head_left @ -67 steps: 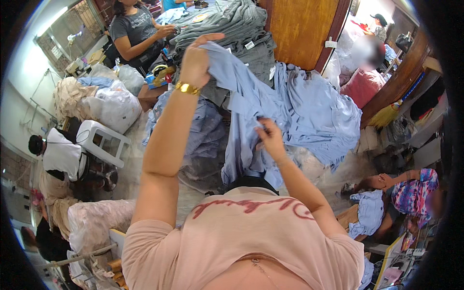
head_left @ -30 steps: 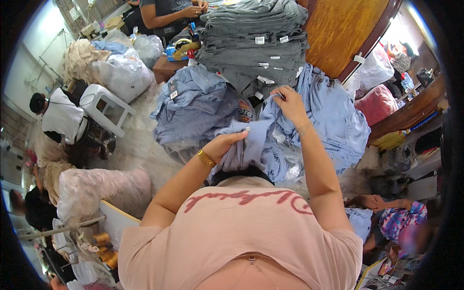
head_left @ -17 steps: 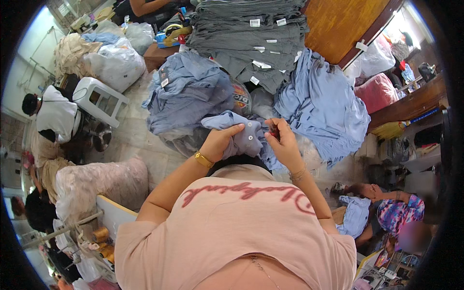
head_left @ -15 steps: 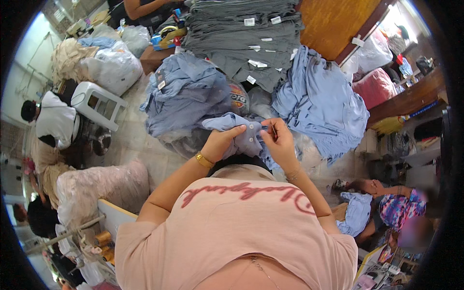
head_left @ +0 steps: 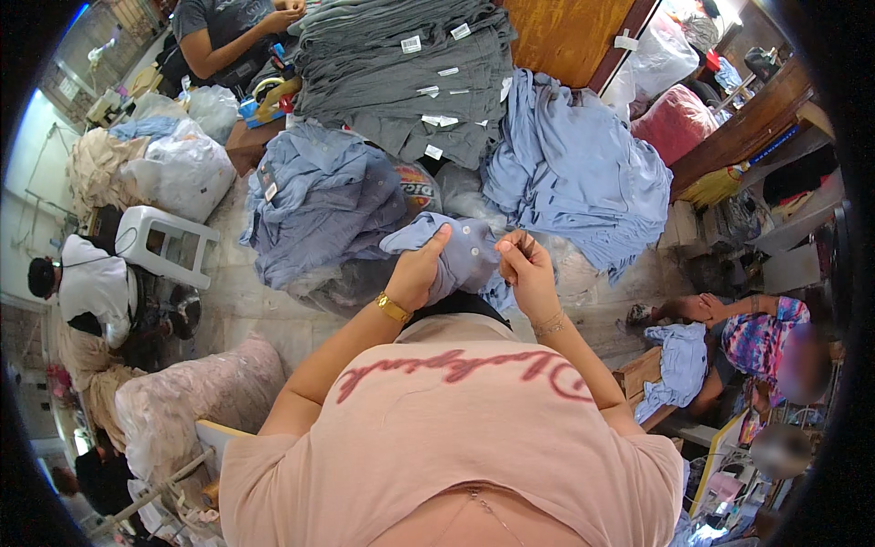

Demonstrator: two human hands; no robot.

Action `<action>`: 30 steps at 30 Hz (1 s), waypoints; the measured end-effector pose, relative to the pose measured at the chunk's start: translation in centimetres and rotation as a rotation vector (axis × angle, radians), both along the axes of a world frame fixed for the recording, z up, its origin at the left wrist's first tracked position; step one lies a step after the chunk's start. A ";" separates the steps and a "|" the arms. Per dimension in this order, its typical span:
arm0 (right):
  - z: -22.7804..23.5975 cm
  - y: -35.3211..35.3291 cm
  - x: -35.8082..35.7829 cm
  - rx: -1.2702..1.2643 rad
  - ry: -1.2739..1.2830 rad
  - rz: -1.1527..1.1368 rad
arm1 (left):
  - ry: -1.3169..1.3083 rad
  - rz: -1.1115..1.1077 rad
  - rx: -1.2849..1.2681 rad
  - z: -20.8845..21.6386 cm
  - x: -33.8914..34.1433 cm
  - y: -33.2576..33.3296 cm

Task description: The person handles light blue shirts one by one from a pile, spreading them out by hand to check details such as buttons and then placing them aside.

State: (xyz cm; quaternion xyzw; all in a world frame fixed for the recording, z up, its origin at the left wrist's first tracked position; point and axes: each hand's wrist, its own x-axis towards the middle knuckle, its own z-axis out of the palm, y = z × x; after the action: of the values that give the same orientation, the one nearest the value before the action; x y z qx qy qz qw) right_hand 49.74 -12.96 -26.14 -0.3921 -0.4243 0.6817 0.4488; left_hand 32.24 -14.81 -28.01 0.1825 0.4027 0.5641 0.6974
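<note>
My left hand [head_left: 417,270] is closed on a light blue buttoned garment [head_left: 466,256], its thumb pressed flat on the cloth beside a row of small white buttons. Part of the garment hangs down in front of my lap. Just right of the cloth, my right hand [head_left: 529,267] is closed in a pinch. Something small and dark shows at its fingertips, too small to make out. A heap of blue shirts [head_left: 319,205] with a tag lies beyond my left hand. Another pile of light blue garments [head_left: 579,182] lies beyond my right hand.
Stacked dark grey garments [head_left: 401,82] with white labels stand at the back. A white plastic stool [head_left: 164,242] and a bulging plastic bag [head_left: 205,401] are at left. Co-workers sit around: one at far left [head_left: 96,287], one at back [head_left: 228,41], one at right [head_left: 761,342].
My right hand has drawn slightly away from the garment's edge, leaving a gap. My left hand keeps its hold. The view has shifted, bringing more of the person at the back into sight.
</note>
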 end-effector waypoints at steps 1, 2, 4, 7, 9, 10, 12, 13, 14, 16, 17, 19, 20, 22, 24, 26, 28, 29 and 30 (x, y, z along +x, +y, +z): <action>0.2 -0.3 0.0 0.004 -0.028 -0.019 | -0.023 -0.005 -0.008 -0.1 0.1 0.0; 0.4 -0.6 -0.2 0.009 -0.057 -0.038 | -0.046 -0.010 -0.017 -0.2 0.1 0.0; 0.4 -0.9 -0.1 0.095 -0.205 0.011 | -0.070 -0.008 -0.014 -0.4 0.1 0.1; -0.5 -1.1 0.1 0.410 -0.679 0.077 | -0.049 0.027 0.020 -1.1 0.3 0.2; -0.7 -1.8 0.0 0.556 -0.803 -0.046 | -0.006 0.070 0.043 -1.4 0.4 0.2; -0.7 -2.0 -0.1 0.631 -0.865 -0.106 | -0.021 0.073 0.037 -1.4 0.5 0.1; -0.5 -2.3 0.3 0.704 -0.896 -0.065 | -0.049 0.081 0.024 -1.2 0.5 0.1; -0.3 -2.4 0.4 0.740 -0.909 -0.044 | -0.036 0.081 0.029 -1.3 0.5 0.0; 0.2 -2.5 0.3 0.746 -0.897 -0.044 | -0.024 0.080 0.034 -1.3 0.6 0.0; 1.0 -2.4 0.3 0.758 -0.873 -0.047 | 0.003 0.074 0.046 -1.3 0.6 -0.1; 0.9 -2.4 0.3 0.767 -0.867 -0.026 | 0.016 0.069 0.054 -1.0 0.6 -0.2; 0.8 -2.1 0.5 0.785 -0.852 0.017 | 0.046 0.063 0.062 -0.9 0.6 -0.4; 0.9 -2.0 0.4 0.785 -0.860 0.034 | 0.062 0.063 0.062 -0.9 0.6 -0.4; 1.3 -2.0 0.3 0.784 -0.877 0.070 | 0.086 0.056 0.058 -0.8 0.6 -0.6; 1.3 -1.9 0.1 0.766 -0.883 0.074 | 0.101 0.043 0.052 -0.3 0.6 -0.7; 1.4 -2.0 -0.1 0.759 -0.886 0.079 | 0.099 0.029 0.042 -0.1 0.6 -0.8; 1.9 -2.1 -0.2 0.763 -0.890 0.081 | 0.089 0.019 0.042 0.0 0.7 -1.0; 2.0 -2.1 -0.2 0.776 -0.895 0.082 | 0.081 0.015 0.047 0.1 0.8 -1.1; 2.0 -2.1 -0.3 0.789 -0.900 0.083 | 0.073 0.012 0.053 0.2 0.8 -1.1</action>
State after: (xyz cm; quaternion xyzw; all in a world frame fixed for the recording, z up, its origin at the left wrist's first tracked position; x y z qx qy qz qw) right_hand 49.49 -15.08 -24.14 -0.4290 -0.8087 0.2565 0.3100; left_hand 33.03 -15.92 -27.84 0.2189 0.4139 0.5716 0.6738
